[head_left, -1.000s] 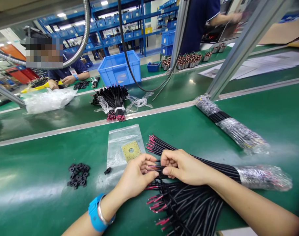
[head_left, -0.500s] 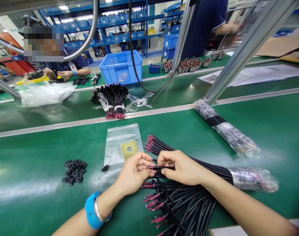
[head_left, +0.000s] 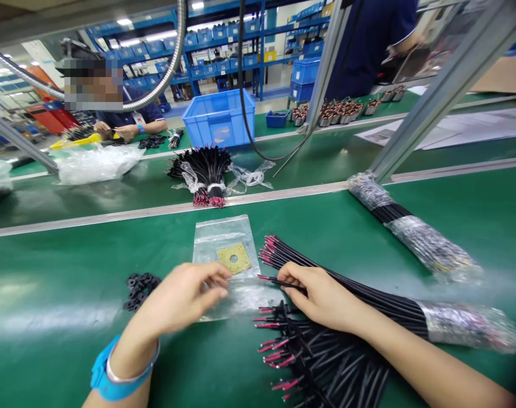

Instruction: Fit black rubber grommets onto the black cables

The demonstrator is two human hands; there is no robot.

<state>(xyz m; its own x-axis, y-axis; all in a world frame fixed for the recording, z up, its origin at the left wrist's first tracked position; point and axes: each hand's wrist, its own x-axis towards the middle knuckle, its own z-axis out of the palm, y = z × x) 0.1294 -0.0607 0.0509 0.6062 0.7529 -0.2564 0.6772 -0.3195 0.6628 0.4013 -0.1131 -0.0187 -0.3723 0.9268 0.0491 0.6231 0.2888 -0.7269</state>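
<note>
My right hand (head_left: 315, 292) pinches a black cable (head_left: 278, 281) whose thin red-tipped end points left. Below it lies a fanned pile of black cables (head_left: 325, 357) with red ends; behind it stretches a straighter bundle (head_left: 346, 277), partly wrapped in plastic. My left hand (head_left: 190, 297) hovers over the left edge of a clear plastic bag (head_left: 224, 226), fingers apart and curved, with nothing visible between them. A yellowish square piece with a round hole (head_left: 234, 258) lies on the bag. Small black parts (head_left: 139, 290) sit beside my left wrist, partly hidden by it.
A plastic-wrapped bundle (head_left: 414, 226) lies at the right, near a slanting metal post (head_left: 427, 96). Beyond the rail are tied cables (head_left: 204, 173), a blue bin (head_left: 219, 119) and plastic film (head_left: 98, 164). Across the bench, a person's hands (head_left: 117, 131) handle small parts.
My left hand has come away from the cable and moved left, its fingers opening. My right hand still holds the cable. The whole view has shifted slightly, with the bench things appearing farther right.
</note>
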